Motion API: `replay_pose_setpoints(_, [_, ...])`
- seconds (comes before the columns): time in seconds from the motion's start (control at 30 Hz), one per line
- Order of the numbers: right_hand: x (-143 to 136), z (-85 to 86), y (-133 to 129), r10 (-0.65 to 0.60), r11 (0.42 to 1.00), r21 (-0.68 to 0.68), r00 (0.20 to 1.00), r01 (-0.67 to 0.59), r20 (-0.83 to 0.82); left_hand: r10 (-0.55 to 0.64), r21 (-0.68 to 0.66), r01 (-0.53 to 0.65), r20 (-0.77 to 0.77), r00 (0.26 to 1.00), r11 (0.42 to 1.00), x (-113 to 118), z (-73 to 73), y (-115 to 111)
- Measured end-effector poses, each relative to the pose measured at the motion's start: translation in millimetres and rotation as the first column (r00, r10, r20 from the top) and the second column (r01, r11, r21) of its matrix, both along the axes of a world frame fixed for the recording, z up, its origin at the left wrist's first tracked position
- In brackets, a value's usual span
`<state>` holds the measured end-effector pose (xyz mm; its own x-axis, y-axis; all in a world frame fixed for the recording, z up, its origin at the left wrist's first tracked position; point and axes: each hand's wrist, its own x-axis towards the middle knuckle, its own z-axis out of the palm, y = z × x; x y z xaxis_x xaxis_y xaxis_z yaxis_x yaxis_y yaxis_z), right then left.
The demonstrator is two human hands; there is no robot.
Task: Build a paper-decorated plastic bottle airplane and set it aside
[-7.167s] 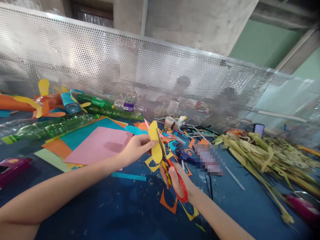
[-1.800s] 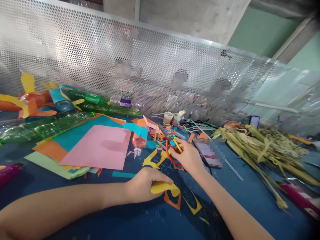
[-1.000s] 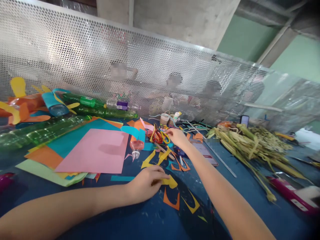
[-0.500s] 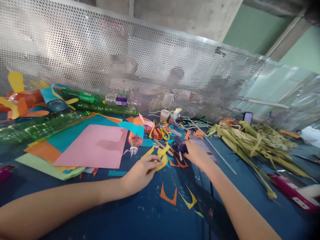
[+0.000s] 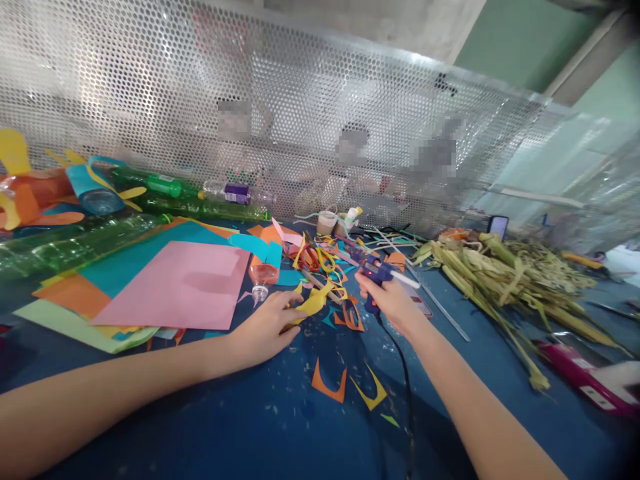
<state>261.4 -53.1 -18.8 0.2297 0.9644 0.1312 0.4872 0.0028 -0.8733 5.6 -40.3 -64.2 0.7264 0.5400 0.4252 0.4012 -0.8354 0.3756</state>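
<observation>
My right hand (image 5: 391,303) is wrapped round the grip of a dark blue hot glue gun (image 5: 375,269). A white glue stick (image 5: 406,279) sticks out of its back end, and its black cord (image 5: 406,373) runs down across the table. My left hand (image 5: 265,328) rests low over the table, its thumb and fingers around a yellow paper cutout (image 5: 315,304); part of the cutout is hidden under the fingers. Just beyond that hand stands a cut bottle top (image 5: 263,275), neck down, with blue paper strips on it.
Pink paper (image 5: 175,287) tops a stack of coloured sheets at left. Green bottles (image 5: 90,243) lie behind it. Orange scrap (image 5: 330,383) and yellow scrap (image 5: 373,393) lie in front. Dried husks (image 5: 480,273) and a magenta power strip (image 5: 585,377) are at right. A perforated panel (image 5: 300,87) stands behind.
My right hand has lifted and turned the glue gun, so its body and cord now show clearly. My left hand has shifted slightly left with the yellow cutout, its fingers spreading a little.
</observation>
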Motion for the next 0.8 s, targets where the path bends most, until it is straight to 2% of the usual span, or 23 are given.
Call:
replay_pose_setpoints(0.07, [-6, -0.2, 1, 0.061, 0.998, 0.029, 0.961, -0.055, -0.270, -0.016, 0.036, 0.017, -0.042, 0.999, 0.999, -5, 3.5, -4])
replay_pose_setpoints(0.1, [-8, 0.9, 0, 0.078, 0.997, 0.040, 0.935, -0.068, -0.345, -0.023, 0.051, 0.026, -0.062, 0.998, 0.998, -7, 4.4, -7])
replay_pose_setpoints(0.17, [-13, 4.7, -2, 0.086, 0.996, 0.033, 0.924, -0.079, -0.373, -0.020, 0.075, 0.027, -0.093, 0.996, 0.997, -12, 4.2, -12])
replay_pose_setpoints(0.23, [-17, 8.9, -8, 0.125, 0.992, 0.026, 0.947, -0.123, -0.297, -0.005, 0.098, 0.016, -0.113, 0.994, 0.995, -16, 1.8, -16])
replay_pose_setpoints(0.3, [-21, 11.9, -14, 0.227, 0.972, -0.018, 0.960, -0.232, -0.163, 0.011, 0.122, 0.006, -0.132, 0.991, 0.992, -17, -0.6, -19])
replay_pose_setpoints(0.37, [-25, 13.1, -21, 0.338, 0.931, -0.134, 0.940, -0.340, -0.034, 0.014, 0.140, 0.007, -0.148, 0.989, 0.990, -18, -1.3, -21])
replay_pose_setpoints(0.43, [-30, 12.9, -27, 0.412, 0.892, -0.229, 0.909, -0.390, 0.056, 0.005, 0.143, 0.017, -0.152, 0.988, 0.990, -17, -0.2, -22])
replay_pose_setpoints(0.63, [-39, 13.4, -33, 0.377, 0.883, -0.374, 0.904, -0.284, 0.203, 0.000, 0.123, 0.019, -0.155, 0.988, 0.992, -17, 4.3, -21])
replay_pose_setpoints(0.8, [-41, 16.6, -35, 0.378, 0.878, -0.397, 0.896, -0.266, 0.234, -0.009, 0.140, 0.034, -0.178, 0.984, 0.990, -17, 3.9, -20])
